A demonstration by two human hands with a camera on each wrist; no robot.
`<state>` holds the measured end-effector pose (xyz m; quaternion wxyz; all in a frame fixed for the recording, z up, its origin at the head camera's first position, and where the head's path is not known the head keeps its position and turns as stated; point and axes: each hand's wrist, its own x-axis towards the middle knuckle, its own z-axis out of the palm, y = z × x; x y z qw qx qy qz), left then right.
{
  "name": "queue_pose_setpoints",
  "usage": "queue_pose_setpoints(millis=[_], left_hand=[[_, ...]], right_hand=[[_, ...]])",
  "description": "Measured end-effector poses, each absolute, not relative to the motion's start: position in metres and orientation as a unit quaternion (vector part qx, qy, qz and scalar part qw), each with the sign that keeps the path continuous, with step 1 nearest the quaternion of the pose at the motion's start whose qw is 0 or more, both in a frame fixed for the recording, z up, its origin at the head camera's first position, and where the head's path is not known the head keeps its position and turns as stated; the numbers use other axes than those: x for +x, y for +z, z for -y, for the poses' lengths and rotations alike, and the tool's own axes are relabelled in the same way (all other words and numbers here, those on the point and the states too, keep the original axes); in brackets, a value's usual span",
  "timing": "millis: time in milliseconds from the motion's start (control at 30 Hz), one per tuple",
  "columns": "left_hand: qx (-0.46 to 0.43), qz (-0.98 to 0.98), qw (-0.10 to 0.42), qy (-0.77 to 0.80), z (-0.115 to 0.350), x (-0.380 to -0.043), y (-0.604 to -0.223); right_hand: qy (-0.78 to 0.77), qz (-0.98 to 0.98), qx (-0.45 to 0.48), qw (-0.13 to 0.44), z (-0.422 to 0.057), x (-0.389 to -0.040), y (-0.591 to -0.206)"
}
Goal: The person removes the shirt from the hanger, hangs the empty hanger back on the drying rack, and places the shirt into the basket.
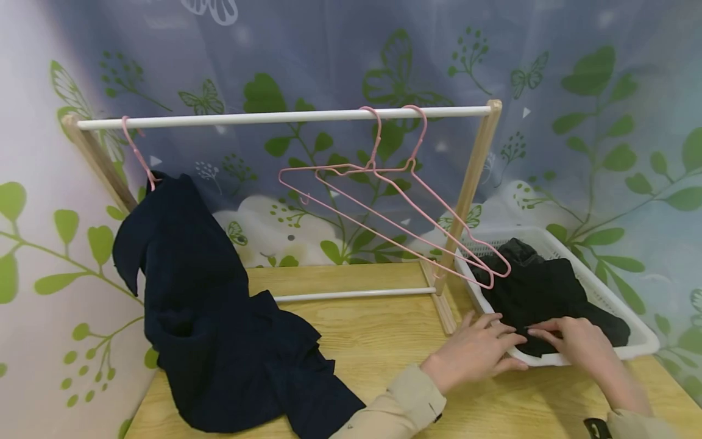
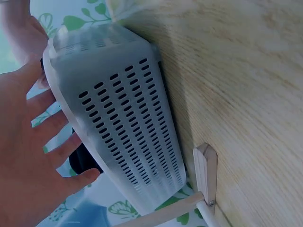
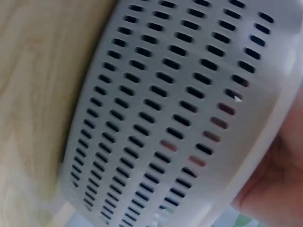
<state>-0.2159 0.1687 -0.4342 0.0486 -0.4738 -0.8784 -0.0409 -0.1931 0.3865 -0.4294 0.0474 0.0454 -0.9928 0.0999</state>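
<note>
Behind the pale wooden table point(image 1: 386, 332), a curtain point(image 1: 312, 55) printed with leaves and butterflies fills the background. On the table stands a wooden rack point(image 1: 475, 164), a navy garment point(image 1: 203, 305) at its left, pink hangers point(image 1: 378, 133) at its right. Beside it, a white basket point(image 1: 644, 350) holds black clothes point(image 1: 548, 286). The left hand point(image 1: 473, 349) lies at the rim, fingers straight; the right hand point(image 1: 584, 344) pinches the cloth between thumb and forefinger. The left wrist view adds the basket's slotted outer wall point(image 2: 102, 71); the right wrist view shows skin through the slots, which the head view hides.
</note>
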Motion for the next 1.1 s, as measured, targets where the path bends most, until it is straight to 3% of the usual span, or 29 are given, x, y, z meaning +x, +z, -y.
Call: queue_pose_setpoints(millis=[133,200,367,467,600,800,1100], left_hand=[[-0.483,0.871,0.075,-0.054,-0.163,-0.215,-0.433],[-0.489,0.864,0.104,-0.059,-0.158,-0.215,-0.431],[-0.493,0.842,0.206,-0.073,-0.140,-0.220,-0.422],[-0.485,0.830,0.261,-0.086,-0.126,-0.222,-0.419],[-0.469,0.823,0.304,-0.101,-0.103,-0.224,-0.418],[-0.430,0.835,0.326,-0.109,-0.058,-0.229,-0.422],[-0.368,0.859,0.338,-0.108,0.012,-0.233,-0.420]], right_hand=[[0.094,0.993,0.029,0.065,-0.375,-0.187,-0.424],[0.077,0.986,0.036,0.144,-0.365,-0.180,-0.421],[0.020,0.908,0.107,0.404,-0.343,-0.169,-0.410],[0.015,0.864,0.159,0.478,-0.326,-0.169,-0.404],[0.030,0.833,0.209,0.511,-0.301,-0.174,-0.407],[0.032,0.806,0.259,0.531,-0.269,-0.185,-0.416],[0.073,0.833,0.286,0.468,-0.226,-0.197,-0.422]])
